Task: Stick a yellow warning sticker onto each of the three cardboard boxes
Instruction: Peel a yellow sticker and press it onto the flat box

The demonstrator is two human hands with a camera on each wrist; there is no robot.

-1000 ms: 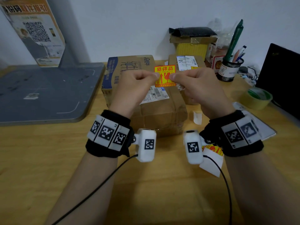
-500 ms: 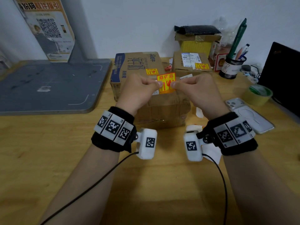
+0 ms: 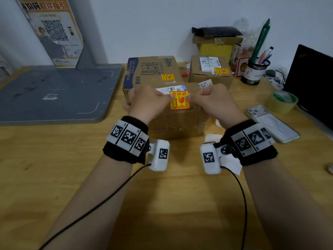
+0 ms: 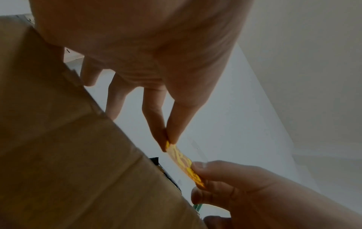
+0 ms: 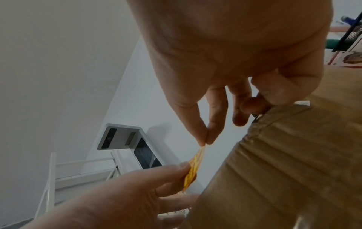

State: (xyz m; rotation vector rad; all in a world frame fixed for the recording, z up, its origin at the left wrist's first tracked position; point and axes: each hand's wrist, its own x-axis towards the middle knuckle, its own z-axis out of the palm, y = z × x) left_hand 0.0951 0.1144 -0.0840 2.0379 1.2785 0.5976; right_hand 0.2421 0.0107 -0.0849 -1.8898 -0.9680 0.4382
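Note:
A yellow warning sticker [image 3: 179, 100] with red print hangs stretched between my two hands just above the top of the nearest cardboard box [image 3: 177, 121]. My left hand [image 3: 153, 101] pinches its left top corner with thumb and forefinger. My right hand [image 3: 210, 100] pinches the right top corner. The wrist views show the sticker [image 4: 185, 164] [image 5: 194, 166] held clear of the box edge. Behind stand a printed box [image 3: 151, 71] and a smaller box [image 3: 210, 73], each with a yellow sticker [image 3: 168, 77] [image 3: 221, 70] on top.
A grey board [image 3: 54, 92] lies at the left. A phone [image 3: 272, 123], a tape roll [image 3: 282, 101], a pen cup [image 3: 255, 71] and a black laptop [image 3: 313, 78] are at the right. White backing paper [image 3: 230, 163] lies under my right wrist.
Both hands have brought the sticker down and towards me, from in front of the rear boxes to just over the near box's top. The pinches are unchanged.

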